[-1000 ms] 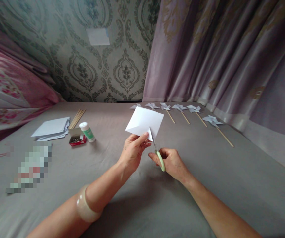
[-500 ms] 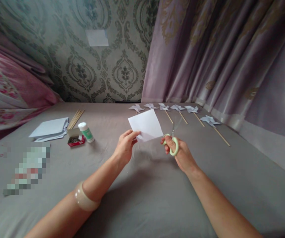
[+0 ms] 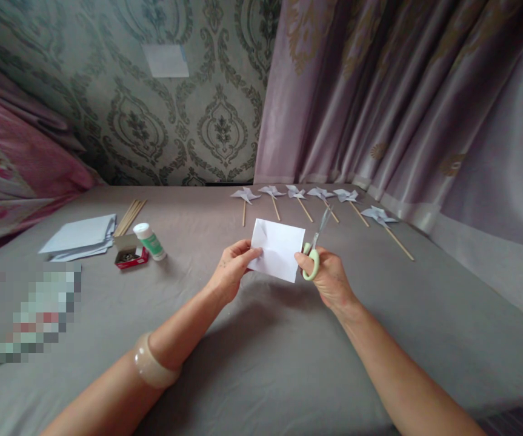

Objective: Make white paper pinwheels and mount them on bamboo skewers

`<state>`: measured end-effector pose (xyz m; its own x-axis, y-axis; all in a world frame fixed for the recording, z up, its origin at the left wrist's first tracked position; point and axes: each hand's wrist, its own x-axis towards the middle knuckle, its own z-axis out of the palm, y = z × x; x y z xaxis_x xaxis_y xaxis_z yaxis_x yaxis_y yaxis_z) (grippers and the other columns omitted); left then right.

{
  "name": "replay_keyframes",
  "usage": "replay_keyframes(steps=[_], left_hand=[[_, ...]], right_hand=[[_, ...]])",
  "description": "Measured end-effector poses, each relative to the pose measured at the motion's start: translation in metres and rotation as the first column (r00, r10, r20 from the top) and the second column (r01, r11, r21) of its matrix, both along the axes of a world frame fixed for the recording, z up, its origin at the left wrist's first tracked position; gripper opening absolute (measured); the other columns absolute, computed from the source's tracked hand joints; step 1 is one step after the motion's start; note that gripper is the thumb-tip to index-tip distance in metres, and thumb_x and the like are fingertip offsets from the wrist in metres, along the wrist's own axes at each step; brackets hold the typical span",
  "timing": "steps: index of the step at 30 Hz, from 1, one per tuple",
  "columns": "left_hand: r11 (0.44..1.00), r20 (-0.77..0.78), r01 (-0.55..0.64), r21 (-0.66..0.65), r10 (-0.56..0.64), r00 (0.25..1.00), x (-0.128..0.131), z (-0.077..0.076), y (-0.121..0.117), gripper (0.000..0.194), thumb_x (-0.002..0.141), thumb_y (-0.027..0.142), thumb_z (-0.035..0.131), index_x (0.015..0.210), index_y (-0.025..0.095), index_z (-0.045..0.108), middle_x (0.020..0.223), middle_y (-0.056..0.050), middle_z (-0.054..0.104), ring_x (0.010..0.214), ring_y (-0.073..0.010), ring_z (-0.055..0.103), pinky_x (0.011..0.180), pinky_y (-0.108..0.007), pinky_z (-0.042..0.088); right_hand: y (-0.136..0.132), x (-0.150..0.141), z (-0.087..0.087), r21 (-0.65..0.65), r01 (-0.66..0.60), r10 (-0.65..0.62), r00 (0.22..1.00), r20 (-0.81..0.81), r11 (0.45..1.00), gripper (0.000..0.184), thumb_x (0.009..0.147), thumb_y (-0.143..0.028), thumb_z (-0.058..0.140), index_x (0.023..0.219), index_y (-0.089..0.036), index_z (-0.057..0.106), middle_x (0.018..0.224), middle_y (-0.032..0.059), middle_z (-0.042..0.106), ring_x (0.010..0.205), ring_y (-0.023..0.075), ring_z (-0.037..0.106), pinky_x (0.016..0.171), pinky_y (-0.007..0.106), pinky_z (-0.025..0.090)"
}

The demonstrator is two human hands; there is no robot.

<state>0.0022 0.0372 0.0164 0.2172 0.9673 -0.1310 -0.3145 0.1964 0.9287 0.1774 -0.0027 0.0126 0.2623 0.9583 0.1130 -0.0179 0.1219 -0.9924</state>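
Note:
A squarish piece of white paper (image 3: 278,249) is held up above the grey cloth, slightly tilted. My left hand (image 3: 234,266) pinches its left edge, thumb on top and fingers behind. At the opposite edge, my right hand (image 3: 329,275) has green-handled scissors (image 3: 314,248) hooked on it, blades pointing up and away from the paper. The thumb of that hand lies at the paper's right edge. Its other fingers are partly hidden behind the scissors and paper.
Several paper pinwheels on sticks (image 3: 320,194) lie along the back. To the left are stacked white papers (image 3: 79,235), wooden sticks (image 3: 131,217), a small red box (image 3: 131,254) with small bits inside, a white-and-green glue stick (image 3: 149,241) and a pixelated flat item (image 3: 43,312).
The scissors have come out of the paper and swung from its lower edge to its right side, blades now upward. The paper has been turned, and my right hand has come to its right edge.

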Motion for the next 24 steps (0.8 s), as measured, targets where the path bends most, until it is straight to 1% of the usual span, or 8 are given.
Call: replay_keyframes(steps=[3, 5, 9, 12, 15, 17, 24], left_hand=[[1.0, 0.072, 0.0, 0.001, 0.0, 0.997, 0.0, 0.001, 0.0, 0.03, 0.061, 0.036, 0.078, 0.079, 0.014, 0.07, 0.08, -0.006, 0.069, 0.067, -0.0128, 0.059, 0.064, -0.024, 0.045], [1.0, 0.125, 0.018, -0.018, -0.016, 0.992, 0.002, 0.003, -0.001, 0.033, 0.062, 0.04, 0.078, 0.081, 0.014, 0.07, 0.082, -0.006, 0.068, 0.069, -0.0125, 0.059, 0.065, -0.024, 0.045], [0.995, 0.172, 0.051, -0.091, -0.035, 0.984, 0.008, 0.003, -0.009, 0.035, 0.06, 0.037, 0.081, 0.083, 0.015, 0.07, 0.08, -0.004, 0.067, 0.067, -0.01, 0.058, 0.062, -0.021, 0.044], [0.992, 0.161, 0.07, -0.104, -0.053, 0.986, 0.014, 0.001, -0.018, 0.03, 0.058, 0.032, 0.083, 0.078, 0.015, 0.069, 0.074, -0.002, 0.065, 0.067, -0.0097, 0.058, 0.062, -0.02, 0.043], [0.993, 0.143, 0.092, -0.072, -0.081, 0.986, 0.02, -0.002, -0.027, 0.022, 0.062, 0.031, 0.081, 0.069, 0.016, 0.066, 0.072, -0.001, 0.063, 0.067, -0.0091, 0.057, 0.062, -0.019, 0.043], [0.995, 0.129, 0.087, -0.045, -0.081, 0.988, 0.022, -0.005, -0.032, 0.021, 0.064, 0.031, 0.08, 0.067, 0.017, 0.065, 0.071, 0.0, 0.063, 0.067, -0.0089, 0.056, 0.062, -0.019, 0.042], [1.0, 0.023, -0.022, 0.017, 0.022, 0.999, 0.024, -0.011, -0.031, 0.023, 0.063, 0.033, 0.078, 0.065, 0.015, 0.064, 0.068, -0.001, 0.061, 0.063, -0.0094, 0.053, 0.062, -0.022, 0.039]], right_hand=[[0.0, -0.002, -0.003, 0.014, 0.047, -0.047, 0.999, 0.0, 0.999, 0.039, 0.057, -0.044, 0.074, 0.058, -0.019, 0.044, 0.052, -0.0077, 0.038, 0.049, 0.0067, 0.031, 0.045, 0.022, 0.027], [0.001, -0.003, -0.006, 0.038, 0.08, -0.08, 0.997, -0.008, 0.996, 0.039, 0.06, -0.046, 0.073, 0.06, -0.02, 0.044, 0.052, -0.0076, 0.038, 0.049, 0.007, 0.032, 0.046, 0.022, 0.028], [0.003, -0.005, -0.012, 0.1, 0.139, -0.138, 0.99, -0.019, 0.985, 0.036, 0.066, -0.047, 0.07, 0.067, -0.019, 0.047, 0.057, -0.0062, 0.043, 0.051, 0.0078, 0.035, 0.048, 0.023, 0.032], [0.002, -0.006, -0.012, 0.139, 0.18, -0.178, 0.984, -0.023, 0.974, 0.035, 0.069, -0.045, 0.069, 0.068, -0.019, 0.046, 0.059, -0.0053, 0.044, 0.053, 0.0082, 0.036, 0.049, 0.023, 0.033], [-0.001, -0.008, -0.01, 0.165, 0.193, -0.189, 0.981, -0.042, 0.967, 0.032, 0.072, -0.042, 0.067, 0.069, -0.018, 0.047, 0.061, -0.0046, 0.044, 0.055, 0.0084, 0.036, 0.051, 0.024, 0.034], [-0.002, -0.009, -0.009, 0.171, 0.194, -0.189, 0.981, -0.043, 0.966, 0.03, 0.074, -0.041, 0.066, 0.07, -0.018, 0.048, 0.063, -0.0043, 0.045, 0.056, 0.0086, 0.037, 0.052, 0.024, 0.034], [-0.003, -0.013, -0.013, 0.18, 0.197, -0.205, 0.978, 0.029, 0.964, 0.032, 0.072, -0.044, 0.066, 0.066, -0.019, 0.047, 0.058, -0.0055, 0.045, 0.052, 0.0086, 0.037, 0.049, 0.023, 0.034]])
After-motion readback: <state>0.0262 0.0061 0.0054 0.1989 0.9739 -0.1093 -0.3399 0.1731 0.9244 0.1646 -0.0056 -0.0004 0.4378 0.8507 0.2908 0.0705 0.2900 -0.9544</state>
